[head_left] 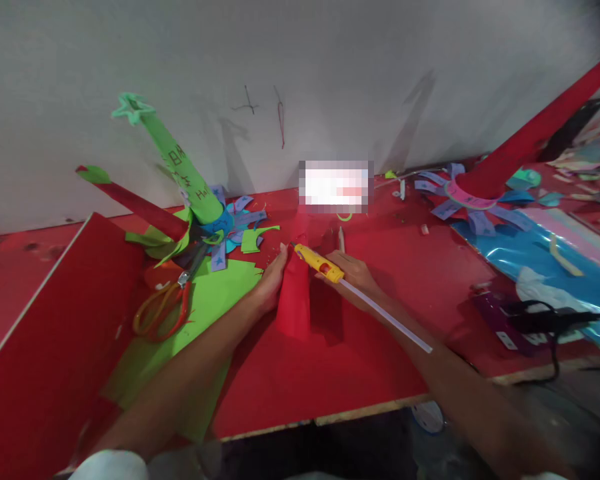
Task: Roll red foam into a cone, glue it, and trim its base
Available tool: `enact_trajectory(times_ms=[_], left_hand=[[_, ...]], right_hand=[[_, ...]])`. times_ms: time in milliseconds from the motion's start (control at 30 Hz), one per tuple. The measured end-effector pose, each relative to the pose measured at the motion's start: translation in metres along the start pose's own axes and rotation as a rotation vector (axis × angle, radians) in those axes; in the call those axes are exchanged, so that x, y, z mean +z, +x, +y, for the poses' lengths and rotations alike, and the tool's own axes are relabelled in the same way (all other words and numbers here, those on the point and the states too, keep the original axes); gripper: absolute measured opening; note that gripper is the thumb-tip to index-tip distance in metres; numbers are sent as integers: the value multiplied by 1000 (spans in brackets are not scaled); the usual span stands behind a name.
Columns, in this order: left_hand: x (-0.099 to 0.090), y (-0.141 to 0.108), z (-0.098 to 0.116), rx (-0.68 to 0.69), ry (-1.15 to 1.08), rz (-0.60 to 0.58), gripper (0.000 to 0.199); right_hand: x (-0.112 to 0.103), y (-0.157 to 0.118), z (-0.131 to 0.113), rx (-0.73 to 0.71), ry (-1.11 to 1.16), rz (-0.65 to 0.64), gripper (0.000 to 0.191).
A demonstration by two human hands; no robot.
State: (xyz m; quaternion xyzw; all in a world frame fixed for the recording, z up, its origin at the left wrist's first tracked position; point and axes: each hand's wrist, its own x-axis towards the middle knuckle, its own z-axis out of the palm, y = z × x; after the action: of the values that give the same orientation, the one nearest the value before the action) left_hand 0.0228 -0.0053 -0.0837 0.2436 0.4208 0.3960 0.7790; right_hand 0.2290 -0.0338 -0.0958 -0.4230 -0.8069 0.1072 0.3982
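Note:
My right hand (pixel 354 272) is wrapped round a yellow glue gun (pixel 319 263), with a long clear glue stick (pixel 390 316) poking out of its back end. The gun's tip points left, at the upper part of a red paper cone (pixel 294 303) that stands on the red table. Against the cone's left side, my left hand (pixel 274 277) holds it, the fingers partly hidden behind the paper. Whether the tip touches the paper cannot be made out.
Orange-handled scissors (pixel 164 310) lie on green paper (pixel 205 333) at the left, near a red board (pixel 55 347). Paper towers (pixel 183 170) stand behind. A red cone with purple strips (pixel 510 163), blue plastic (pixel 510 247) and a purple box (pixel 505 320) are at the right.

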Motion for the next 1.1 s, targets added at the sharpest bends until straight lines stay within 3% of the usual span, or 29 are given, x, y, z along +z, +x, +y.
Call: enact_trajectory(times_ms=[167,433,633,800,1100], left_hand=[[2,-1,-1,15,-18,27,57],[2,-7,6,-113,-97,-88,55],[0,-5,6,70,-76,-52,63],[-1,-3,1,76,-77,-32,77],[-1,-2,-3,146,-36,-81,77]], right_hand=[[-1,1,-1,-40,-15,15,29],[0,1,-1,-7,-15,38,28],[-1,0,1,20,-35,39,32],[0,1,1,12,-50,52,35],[-2,1,-1,-29,4,90,27]])
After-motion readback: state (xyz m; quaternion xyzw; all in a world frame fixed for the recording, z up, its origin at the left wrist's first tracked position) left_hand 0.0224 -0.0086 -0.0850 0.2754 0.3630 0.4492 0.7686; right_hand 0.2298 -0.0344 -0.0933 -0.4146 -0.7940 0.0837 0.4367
